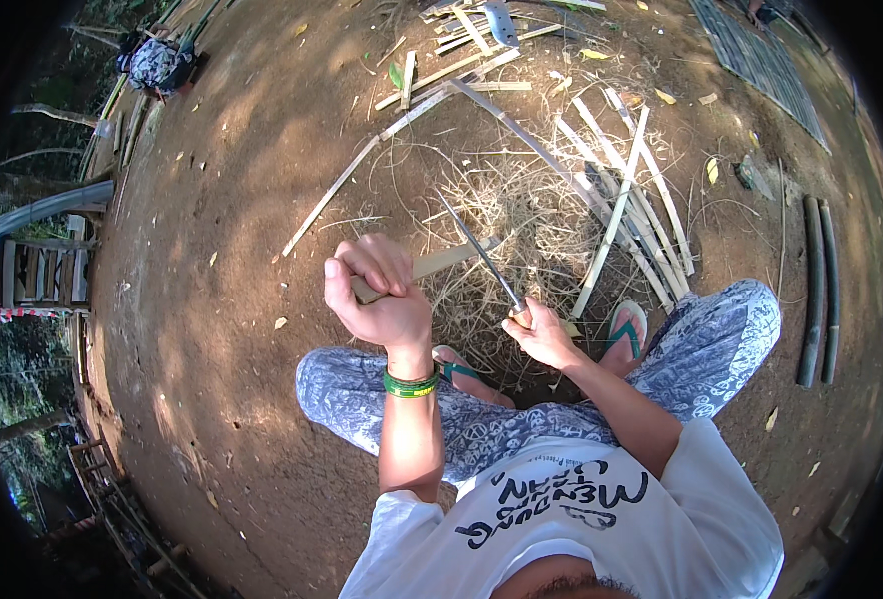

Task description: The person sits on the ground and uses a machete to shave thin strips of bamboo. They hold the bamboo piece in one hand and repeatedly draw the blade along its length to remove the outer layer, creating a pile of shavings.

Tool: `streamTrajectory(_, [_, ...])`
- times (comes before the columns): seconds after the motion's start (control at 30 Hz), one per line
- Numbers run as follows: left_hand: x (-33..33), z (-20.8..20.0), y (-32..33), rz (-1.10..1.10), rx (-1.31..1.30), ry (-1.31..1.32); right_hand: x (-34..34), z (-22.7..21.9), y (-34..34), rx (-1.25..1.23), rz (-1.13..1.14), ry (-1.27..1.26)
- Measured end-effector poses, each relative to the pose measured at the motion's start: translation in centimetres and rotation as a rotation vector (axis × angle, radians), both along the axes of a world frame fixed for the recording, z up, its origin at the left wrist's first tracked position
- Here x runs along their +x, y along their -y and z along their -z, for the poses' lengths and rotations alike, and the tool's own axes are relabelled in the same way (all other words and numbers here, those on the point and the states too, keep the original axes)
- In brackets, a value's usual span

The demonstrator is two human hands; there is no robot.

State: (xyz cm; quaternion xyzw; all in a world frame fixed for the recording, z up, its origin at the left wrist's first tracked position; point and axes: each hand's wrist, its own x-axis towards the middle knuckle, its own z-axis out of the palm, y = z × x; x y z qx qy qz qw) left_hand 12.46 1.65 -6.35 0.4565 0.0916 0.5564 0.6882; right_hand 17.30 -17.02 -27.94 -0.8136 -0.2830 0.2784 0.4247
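Note:
My left hand [380, 299] is closed around a flat, pale bamboo strip [446, 262], which points away to the right. In my right hand [543, 337] is a knife [481, 245] with a long, narrow blade and a short wooden handle. The blade slants up and left and crosses the strip close to its far end; whether the two touch I cannot tell. Beneath them on the ground lies a tangled heap of thin bamboo shavings [536, 225]. Several split bamboo strips [616, 225] are piled to the right of the heap.
More bamboo pieces [451, 65] and a bluish flat object [501, 24] lie ahead. Two dark poles [814, 290] rest at the right, below a slatted panel [761, 65]. A patterned bundle [159, 65] sits far left. My sandalled feet [625, 334] flank the shavings.

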Motion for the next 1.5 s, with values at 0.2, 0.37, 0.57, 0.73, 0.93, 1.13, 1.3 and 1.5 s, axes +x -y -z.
streamTrajectory(0.2, [0.0,0.4,0.4,0.004,0.006,0.009,0.7,3.6,-0.3,-0.149,0.036,0.02])
streamTrajectory(0.37, [-0.7,1.4,0.1,-0.01,0.02,0.011,0.6,-6.0,-3.8,-0.067,-0.075,-0.021])
streamTrajectory(0.57, [0.4,1.2,1.2,-0.047,0.025,0.0,3.4,4.9,-2.8,-0.247,0.047,0.024])
streamTrajectory(0.73, [-1.4,2.1,0.5,-0.126,0.009,0.006,0.2,-2.9,-4.0,0.036,-0.07,0.094])
streamTrajectory(0.93, [-0.9,1.9,1.3,-0.098,-0.016,0.008,3.9,4.4,-2.9,-0.261,0.013,0.095])
streamTrajectory(1.13, [0.4,1.8,2.3,-0.112,0.01,-0.023,1.7,2.4,-2.5,-0.115,0.018,0.107])
streamTrajectory(1.3, [-0.4,3.1,1.4,-0.137,-0.023,-0.002,3.5,4.6,-1.7,-0.14,-0.139,0.221])
streamTrajectory(1.5, [1.6,2.6,2.9,-0.132,0.004,-0.033,4.8,8.5,-1.0,-0.338,0.103,0.121])
